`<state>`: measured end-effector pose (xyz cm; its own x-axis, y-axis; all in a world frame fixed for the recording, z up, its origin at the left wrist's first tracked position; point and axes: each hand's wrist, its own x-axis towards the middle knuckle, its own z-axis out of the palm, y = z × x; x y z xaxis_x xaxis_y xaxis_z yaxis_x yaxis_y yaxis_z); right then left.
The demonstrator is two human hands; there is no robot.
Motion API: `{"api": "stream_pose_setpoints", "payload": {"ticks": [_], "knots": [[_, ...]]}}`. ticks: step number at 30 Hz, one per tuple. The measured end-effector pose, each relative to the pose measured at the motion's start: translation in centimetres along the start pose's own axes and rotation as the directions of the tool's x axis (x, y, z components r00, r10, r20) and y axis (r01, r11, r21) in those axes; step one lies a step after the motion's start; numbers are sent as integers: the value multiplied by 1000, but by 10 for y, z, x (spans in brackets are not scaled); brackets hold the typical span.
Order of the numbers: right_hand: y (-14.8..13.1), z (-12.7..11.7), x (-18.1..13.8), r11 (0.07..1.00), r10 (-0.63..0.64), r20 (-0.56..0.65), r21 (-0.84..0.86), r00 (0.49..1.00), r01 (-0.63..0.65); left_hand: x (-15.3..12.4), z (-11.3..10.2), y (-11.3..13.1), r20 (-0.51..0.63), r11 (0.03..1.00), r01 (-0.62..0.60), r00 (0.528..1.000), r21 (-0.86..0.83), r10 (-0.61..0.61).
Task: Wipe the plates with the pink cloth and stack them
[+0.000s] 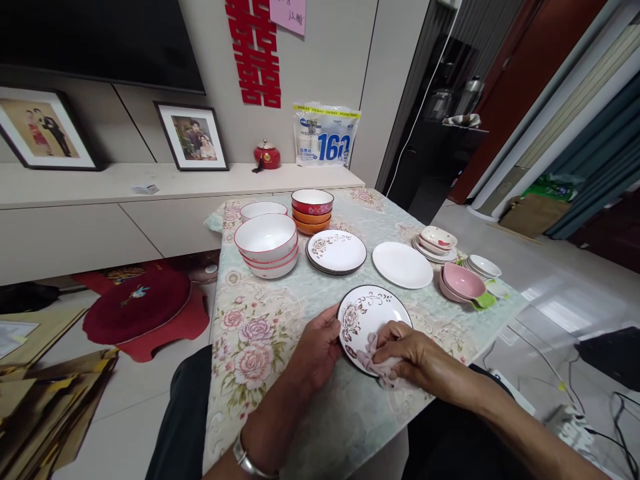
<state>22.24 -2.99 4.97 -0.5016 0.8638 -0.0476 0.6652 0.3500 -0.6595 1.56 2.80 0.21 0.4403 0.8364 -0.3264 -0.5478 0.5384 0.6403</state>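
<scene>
A white plate (373,313) with a brown floral pattern and a dark rim is held up over the near part of the table. My left hand (315,350) grips its left edge, thumb on the upper side and fingers underneath. With my right hand (410,353) I pinch a crumpled pale pink cloth (385,370), pressed against the plate's lower right. Behind it lies a stack of matching patterned plates (336,252). To the right of that stack is a plain white plate (403,265).
White bowls with red rims (267,243) and a stack of red and orange bowls (313,210) stand at the back left. Pink bowls (463,282), small white bowls (483,267) and heart-patterned dishes (437,240) sit along the right side. A red stool (140,307) is left of the flowered table (280,407).
</scene>
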Motion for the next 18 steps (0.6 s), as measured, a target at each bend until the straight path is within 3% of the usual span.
{"api": "stream_pose_setpoints", "payload": {"ticks": [6, 11, 14, 18], "knots": [[18, -20, 5, 955, 69, -72, -285, 995, -87, 0, -1, 1, 15, 999, 6, 1000, 40, -6], [25, -17, 25, 749, 148, -260, -601, 954, -279, -1, 0, 3, 16, 998, 12, 1000, 56, -12], [25, -6, 45, 715, 155, -375, -596, 914, -366, -1, -1, 2, 6, 998, 21, 1000, 54, -22], [17, 13, 71, 805, 102, -461, -483, 882, -346, -2, -1, 2, 35, 1000, 12, 999, 27, -13]]}}
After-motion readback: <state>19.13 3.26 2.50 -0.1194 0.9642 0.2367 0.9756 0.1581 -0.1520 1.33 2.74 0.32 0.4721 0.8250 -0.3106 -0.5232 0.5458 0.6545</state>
